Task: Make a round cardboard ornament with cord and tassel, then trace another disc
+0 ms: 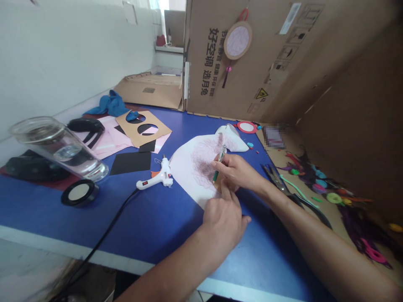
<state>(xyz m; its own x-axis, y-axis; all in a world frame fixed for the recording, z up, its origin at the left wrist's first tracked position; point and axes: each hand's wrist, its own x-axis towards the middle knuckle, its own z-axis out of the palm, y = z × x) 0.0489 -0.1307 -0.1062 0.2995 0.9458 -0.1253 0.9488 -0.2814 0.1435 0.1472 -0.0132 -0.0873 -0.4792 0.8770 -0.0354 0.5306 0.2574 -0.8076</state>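
Note:
A white sheet with a pinkish line pattern lies on the blue table, its far right part curled up. My right hand is closed round a pen with a clear upper part and a green lower end, its tip down at the sheet. Nearer the front, my left hand presses at the sheet's near right edge, fingers stretched toward the pen tip. A small brown piece shows partly beneath my fingers; its full shape is hidden.
Left of the sheet lies a white glue gun with a black cord. Further left are black paper, a tilted glass of water and a black roll. Black-handled scissors and small colourful pieces lie right. Cardboard stands behind.

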